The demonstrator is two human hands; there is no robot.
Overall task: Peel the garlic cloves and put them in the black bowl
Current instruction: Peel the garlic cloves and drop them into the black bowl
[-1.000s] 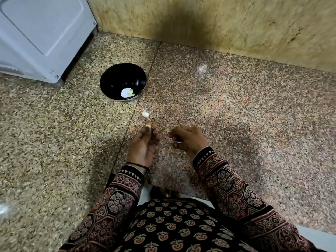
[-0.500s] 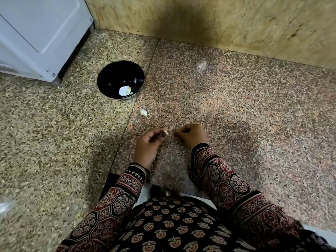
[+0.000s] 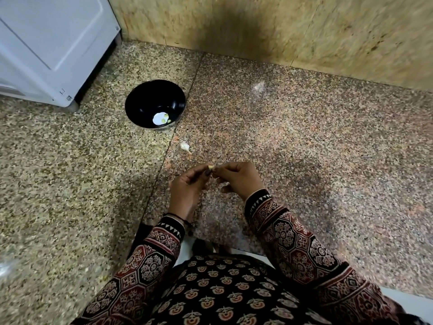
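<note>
head view: left hand (image 3: pixel 187 188) and right hand (image 3: pixel 239 178) have met, both pinching the garlic clove (image 3: pixel 211 166).

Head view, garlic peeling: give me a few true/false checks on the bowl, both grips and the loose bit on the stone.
1. The black bowl stands on the stone surface near the white appliance. True.
2. The bowl is empty. False: pale pieces lie at its bottom.
3. The left grip and the right grip pinch one garlic clove between them. True.
4. The loose garlic piece lies to the right of the right grip. False: it lies on the stone between the bowl and the grips.
</note>
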